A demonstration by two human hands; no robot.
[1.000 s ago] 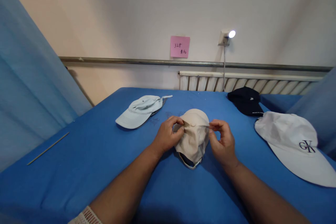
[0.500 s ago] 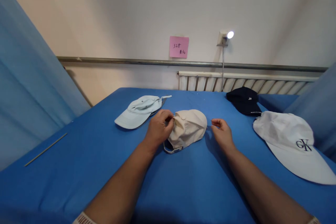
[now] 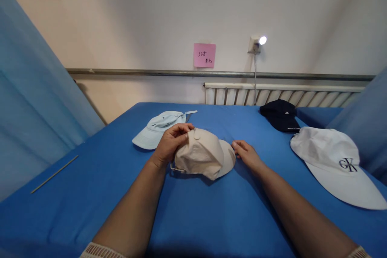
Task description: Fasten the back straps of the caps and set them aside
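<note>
A beige baseball cap (image 3: 201,155) is in front of me on the blue-covered table, its brim pointing right and its adjustable back strap on the left. My left hand (image 3: 169,143) grips the back of its crown between thumb and fingers. At the brim's right edge, my right hand (image 3: 246,155) has its thumb and fingertips drawn together, lightly pinching the rim as far as I can make out. Just behind my left hand lies a pale blue cap (image 3: 155,129), brim to the left, partly covered by that hand.
To the right rest a white cap (image 3: 329,149) with dark letters and, behind it, a black cap (image 3: 279,115). A thin stick (image 3: 54,174) lies at the left on the blue cover (image 3: 99,193). Blue curtains (image 3: 33,100) flank the table; a radiator (image 3: 236,96) stands behind.
The beige cap has shifted left and turned, so its brim now shows clearly on the right. My left hand moved left with it, and my right hand came slightly left to the brim.
</note>
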